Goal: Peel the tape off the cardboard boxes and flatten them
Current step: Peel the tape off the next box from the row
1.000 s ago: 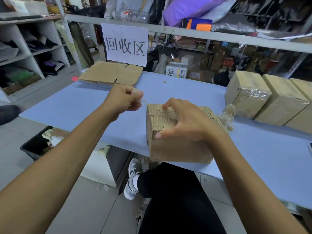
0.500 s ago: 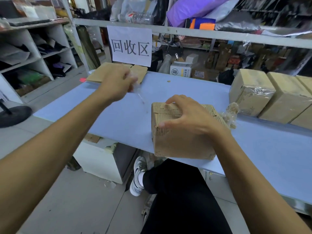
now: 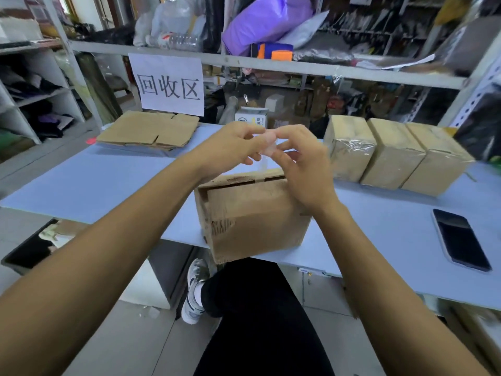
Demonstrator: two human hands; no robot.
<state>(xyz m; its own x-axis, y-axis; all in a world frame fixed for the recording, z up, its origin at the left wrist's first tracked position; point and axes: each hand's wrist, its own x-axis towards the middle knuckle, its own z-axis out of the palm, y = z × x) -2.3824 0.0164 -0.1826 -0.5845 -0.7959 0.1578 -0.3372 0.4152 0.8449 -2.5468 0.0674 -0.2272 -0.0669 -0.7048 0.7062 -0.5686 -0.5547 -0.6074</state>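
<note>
A brown cardboard box (image 3: 254, 221) sits at the near edge of the blue table (image 3: 108, 183), its front overhanging a little. Above its far top edge my left hand (image 3: 230, 147) and my right hand (image 3: 303, 169) meet, and both pinch a small crumpled piece of clear tape (image 3: 267, 149) between their fingertips. A thin strip of it hangs down toward the box top. Neither hand touches the box. Three taped boxes (image 3: 393, 156) stand in a row at the back right. Flattened cardboard (image 3: 149, 130) lies at the back left.
A black phone (image 3: 461, 240) lies on the table at the right. A white paper sign (image 3: 169, 84) hangs from the shelf rail behind the flat cardboard. My crossed leg and shoe (image 3: 195, 291) are under the table edge. A dark bin (image 3: 29, 248) stands on the floor at left.
My right hand has left the box top and risen to meet my left hand, which came back from the left with the peeled tape. Both now hold the tape above the box.
</note>
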